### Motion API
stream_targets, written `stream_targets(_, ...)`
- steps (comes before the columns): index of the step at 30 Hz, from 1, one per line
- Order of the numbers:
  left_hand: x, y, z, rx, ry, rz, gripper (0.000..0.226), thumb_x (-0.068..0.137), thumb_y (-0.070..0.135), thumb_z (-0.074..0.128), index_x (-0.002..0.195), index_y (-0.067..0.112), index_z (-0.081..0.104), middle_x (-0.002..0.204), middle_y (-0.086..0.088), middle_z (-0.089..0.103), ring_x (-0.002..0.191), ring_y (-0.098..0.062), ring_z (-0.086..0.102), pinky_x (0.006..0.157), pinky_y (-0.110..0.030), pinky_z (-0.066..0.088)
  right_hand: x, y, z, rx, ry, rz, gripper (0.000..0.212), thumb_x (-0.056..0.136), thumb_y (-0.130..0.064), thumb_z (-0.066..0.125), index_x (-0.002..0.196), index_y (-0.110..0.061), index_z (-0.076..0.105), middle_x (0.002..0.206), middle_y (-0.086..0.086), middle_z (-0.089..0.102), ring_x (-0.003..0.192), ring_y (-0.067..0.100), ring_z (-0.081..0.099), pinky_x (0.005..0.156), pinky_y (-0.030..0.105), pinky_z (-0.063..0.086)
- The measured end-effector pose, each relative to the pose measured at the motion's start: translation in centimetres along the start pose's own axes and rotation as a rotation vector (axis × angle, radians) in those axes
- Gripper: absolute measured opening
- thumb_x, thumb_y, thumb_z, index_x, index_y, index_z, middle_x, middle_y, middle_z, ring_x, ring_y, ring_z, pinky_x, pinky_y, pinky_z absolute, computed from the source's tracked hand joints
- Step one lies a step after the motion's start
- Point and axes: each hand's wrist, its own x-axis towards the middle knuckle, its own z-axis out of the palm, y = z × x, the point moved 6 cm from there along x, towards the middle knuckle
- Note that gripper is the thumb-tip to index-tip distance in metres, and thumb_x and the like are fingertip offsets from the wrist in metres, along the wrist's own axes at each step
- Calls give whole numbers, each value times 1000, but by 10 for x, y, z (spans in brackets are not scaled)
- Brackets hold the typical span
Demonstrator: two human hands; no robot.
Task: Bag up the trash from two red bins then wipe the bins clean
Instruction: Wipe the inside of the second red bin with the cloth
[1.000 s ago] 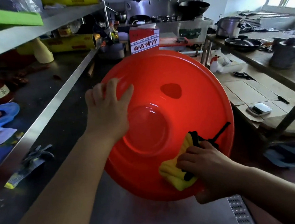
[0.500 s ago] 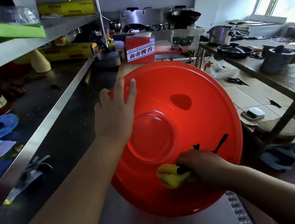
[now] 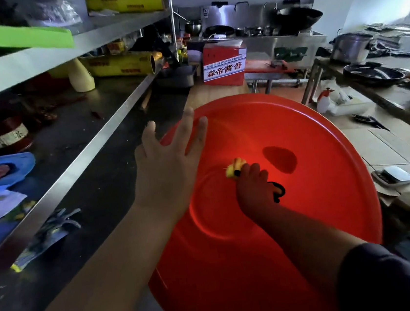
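A big round red bin (image 3: 321, 218) fills the middle of the view, its underside turned toward me. My left hand (image 3: 172, 169) lies flat against its upper left edge with fingers spread and straight. My right hand (image 3: 254, 190) grips a yellow cloth (image 3: 234, 168) with black trim and presses it onto the raised centre ring of the bin. Most of the cloth is hidden under the hand. A dark oval patch (image 3: 279, 158) shows on the red plastic to the right of the cloth.
Steel shelves (image 3: 91, 153) run along the left with cling-film rolls (image 3: 122, 63), a green tray (image 3: 6, 37) and gloves (image 3: 49, 234). A red carton (image 3: 224, 66) stands beyond the bin. A table (image 3: 384, 99) with pans is at right, a small scale (image 3: 392, 176) on the tiled floor.
My right hand has slid the cloth up from the bin's lower edge to its centre. My left hand has opened out and shifted toward the rim. The bin sits lower in view.
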Motion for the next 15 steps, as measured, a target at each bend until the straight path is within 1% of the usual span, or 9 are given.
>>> stream_targets(2,3,-2,7,-15,-45,10,76,80,20,20,147,28,-16,157,-2,-14,123,-41,33,92,-47,41,6,-8,11,5,-42,-37,37,80,-12,26,91,-8,60,80,11,57,67,30,57,41,35,47)
stream_targets(3,5,-3,8,-17,-31,25,77,80,21,22,146,28,-16,157,-3,-14,118,-39,38,88,-45,44,10,-12,17,12,-81,-46,37,79,-13,26,92,-8,60,80,10,57,67,29,58,42,32,45)
stream_targets(6,9,-5,9,34,82,68,76,77,11,39,148,18,13,157,-10,14,96,-41,51,68,-45,49,27,-22,33,63,-153,-56,34,78,-16,33,97,-8,60,84,12,62,67,30,61,45,26,43)
stream_targets(8,13,-6,13,33,113,70,72,76,4,45,146,12,26,154,-13,24,91,-45,53,65,-48,50,30,-30,26,70,-217,-72,50,81,-31,31,111,-3,60,103,20,60,85,37,61,61,33,50)
stream_targets(9,15,-7,14,31,116,64,71,76,1,45,145,9,30,153,-15,26,90,-46,54,66,-49,50,32,-39,26,104,-219,-145,65,81,-40,20,122,-1,52,117,23,52,100,41,56,76,38,48)
stream_targets(10,17,-7,14,33,113,51,70,76,-1,43,144,8,31,152,-16,27,89,-47,54,66,-50,51,33,-45,31,116,-206,-212,69,83,-44,16,131,-1,42,127,23,43,111,41,48,87,42,42)
stream_targets(11,18,-9,14,42,113,37,70,75,-2,42,144,7,32,152,-17,28,87,-47,55,65,-49,51,33,-53,35,108,-202,-271,61,90,-40,23,137,-3,35,134,22,37,117,40,43,92,43,38)
stream_targets(13,19,-12,15,61,112,11,71,74,-3,42,144,5,32,152,-16,28,84,-45,55,64,-47,50,33,-66,45,78,-214,-390,49,95,-22,40,142,-8,31,140,19,31,122,39,37,92,46,39)
stream_targets(15,20,-13,16,62,119,12,71,73,-4,44,143,3,33,152,-15,28,84,-44,55,64,-47,51,20,-82,52,22,-216,-590,46,95,-14,41,141,-13,34,142,16,30,123,39,35,86,47,43)
